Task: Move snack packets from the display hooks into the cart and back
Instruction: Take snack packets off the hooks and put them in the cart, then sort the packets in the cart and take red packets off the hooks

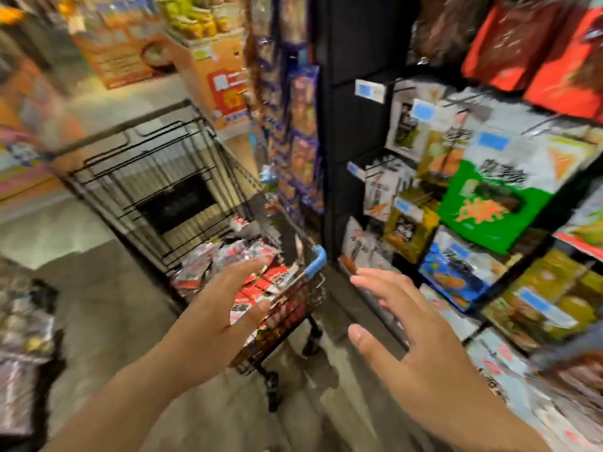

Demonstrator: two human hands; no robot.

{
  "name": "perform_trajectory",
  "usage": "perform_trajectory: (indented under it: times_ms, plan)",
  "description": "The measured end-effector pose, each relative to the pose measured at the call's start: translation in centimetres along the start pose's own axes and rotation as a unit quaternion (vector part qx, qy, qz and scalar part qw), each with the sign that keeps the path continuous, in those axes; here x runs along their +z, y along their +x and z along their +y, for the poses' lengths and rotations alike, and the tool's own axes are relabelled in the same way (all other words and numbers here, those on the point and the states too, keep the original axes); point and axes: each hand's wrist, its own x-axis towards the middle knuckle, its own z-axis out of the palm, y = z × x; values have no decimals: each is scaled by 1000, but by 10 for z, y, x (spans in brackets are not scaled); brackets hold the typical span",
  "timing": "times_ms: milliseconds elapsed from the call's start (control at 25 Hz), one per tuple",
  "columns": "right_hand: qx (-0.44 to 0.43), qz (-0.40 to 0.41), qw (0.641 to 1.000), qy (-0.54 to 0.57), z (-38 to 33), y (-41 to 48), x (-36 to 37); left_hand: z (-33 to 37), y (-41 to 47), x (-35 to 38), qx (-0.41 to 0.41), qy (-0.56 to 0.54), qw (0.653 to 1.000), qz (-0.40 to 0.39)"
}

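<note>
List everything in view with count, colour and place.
black wire shopping cart: one, black with a blue handle, centre left on the floor
red and silver snack packets: a heap, count unclear, in the cart's near end
large green and white packet: one, hanging at right
blue packet: one, below the green one
red-orange packets: at least two, top right
orange cardboard stand: one, behind the cart
left hand: open, empty, over the cart's heap
right hand: open, empty, right of the cart

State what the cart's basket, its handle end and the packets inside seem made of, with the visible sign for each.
Cart basket: probably dark-coated metal wire; thin rigid bars form a grid. Handle end: likely blue plastic; smooth, uniform colour. Packets: glossy plastic or foil film; crinkled, with bright glints, though blurred.
</note>
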Motion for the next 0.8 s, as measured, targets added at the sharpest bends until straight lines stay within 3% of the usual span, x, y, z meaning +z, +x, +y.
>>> perform_trajectory:
  times_ms: [360, 560, 800]
  plan:
    - [26, 0, 999, 47, -35, 47, 169, -134, -41, -66, -84, 12, 996, 15]
    - [60, 68, 995, 49, -60, 67, 263, -225, -61, -128, -95, 7, 995, -23]
    - [150, 82, 984, 46, -59, 94, 307, -284, -46, -152, -103, -2, 990, -100]
